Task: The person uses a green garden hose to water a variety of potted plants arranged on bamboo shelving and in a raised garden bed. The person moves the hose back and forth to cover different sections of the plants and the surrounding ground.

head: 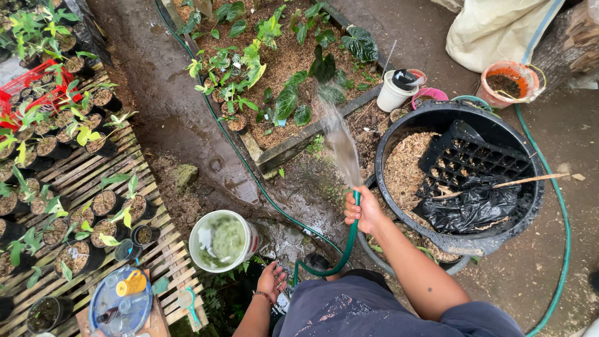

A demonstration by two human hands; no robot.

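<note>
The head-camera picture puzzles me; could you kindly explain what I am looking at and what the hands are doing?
There is one view, from a camera worn on the person's head, looking down at a garden yard. The right hand grips the end of a green hose, spraying water toward a bed of leafy plants. The left hand hangs open and empty, near a white bucket. To the right stands a black tub holding wood shavings, a black seedling tray and a black plastic bag. Potted seedlings stand on a bamboo rack at left.
</note>
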